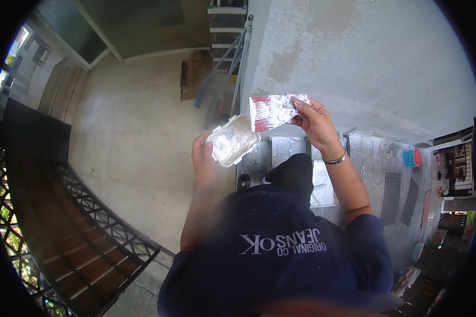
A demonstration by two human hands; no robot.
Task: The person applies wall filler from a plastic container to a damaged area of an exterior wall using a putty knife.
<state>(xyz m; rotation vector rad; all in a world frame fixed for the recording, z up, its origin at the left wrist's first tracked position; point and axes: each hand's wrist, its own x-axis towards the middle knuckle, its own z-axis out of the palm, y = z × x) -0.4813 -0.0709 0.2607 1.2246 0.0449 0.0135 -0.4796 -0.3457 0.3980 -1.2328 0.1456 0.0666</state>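
1. The person's left hand [202,159] grips a white plastic tub [243,156], the fingers [208,147] closed on its left edge and the tub tilted, its open top facing the camera.
2. White paste [229,143] coats the inside of the tub.
3. The right hand [321,126] pinches a flat red scraper [276,113] at its right end, the thumb laid across its face and the other fingers behind it.
4. Streaks of white cover much of the scraper, whose left edge sits just beside the tub's rim; whether the two touch cannot be told.
5. A metallic wristband [336,159] circles the right wrist, below specks of white on the hand.
6. Ahead and to the right stands a patchy grey wall [375,79]; to the left stretches a beige floor [127,132].
7. Long-handled poles [231,68] lean near a brown mat [194,74], while a blue-and-red bucket [411,158] stands at far right.
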